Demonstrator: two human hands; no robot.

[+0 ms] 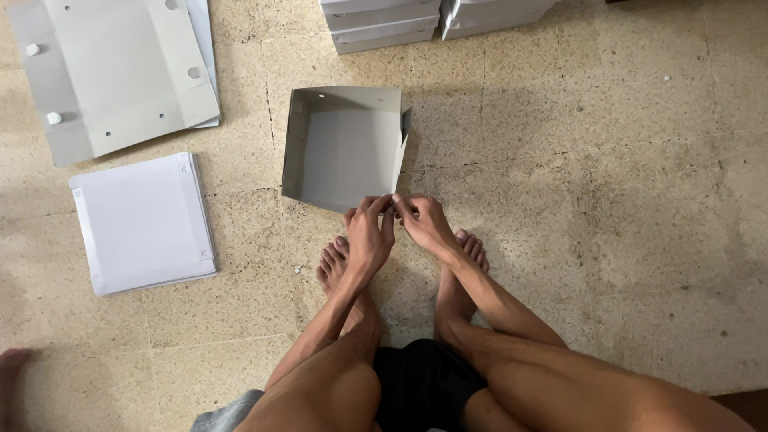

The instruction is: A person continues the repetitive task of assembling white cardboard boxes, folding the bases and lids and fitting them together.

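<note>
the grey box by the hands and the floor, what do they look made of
Half-folded grey box: likely thin matte cardboard or plastic sheet, with sharp creases and flat thin walls. Floor: looks like speckled terrazzo-type tile, beige, stained, with visible joint lines.

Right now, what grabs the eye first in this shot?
The half-folded grey cardboard box standing open on the speckled floor, mid-frame. At its near right corner the left hand and right hand meet, fingertips pinching at something too small to tell, just above the person's bare feet. To the left lie flat box blanks and a white stack of sheets; finished boxes sit along the top edge.
</note>
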